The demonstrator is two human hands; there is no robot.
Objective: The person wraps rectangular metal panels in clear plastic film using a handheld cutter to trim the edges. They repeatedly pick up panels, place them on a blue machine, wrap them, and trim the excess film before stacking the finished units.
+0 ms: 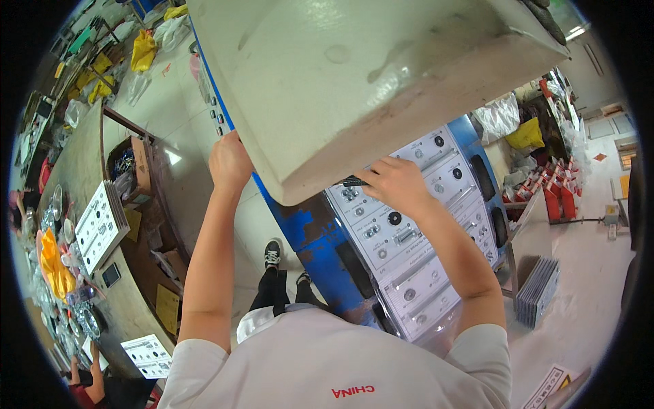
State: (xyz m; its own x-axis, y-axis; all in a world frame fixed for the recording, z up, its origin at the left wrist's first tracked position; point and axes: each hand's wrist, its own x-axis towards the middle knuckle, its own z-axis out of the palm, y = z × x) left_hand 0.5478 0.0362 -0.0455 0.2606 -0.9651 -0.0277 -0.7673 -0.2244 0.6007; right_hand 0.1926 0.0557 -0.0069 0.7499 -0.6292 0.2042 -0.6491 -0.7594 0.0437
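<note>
A large cream-coloured hood (409,102) with a scuffed surface fills the top of the view, above a blue worktable (320,238). My left hand (230,161) is curled closed at the hood's left side, by the table's blue edge; its fingertips and whatever they grip are hidden. My right hand (398,180) is closed around a slim black tool (354,182) with a thin tip, just below the hood's lower edge. Beneath my right hand and forearm lie white printed cards (409,279) holding small metal and black hardware parts, under clear plastic film.
To the left stands a long workbench (136,286) with stacked cards (102,225), a yellow bag (54,266) and a cardboard box (141,163) on its shelf. Another person's arm (95,368) shows at lower left. At right, more cards (537,293) lean near red metal parts (560,194).
</note>
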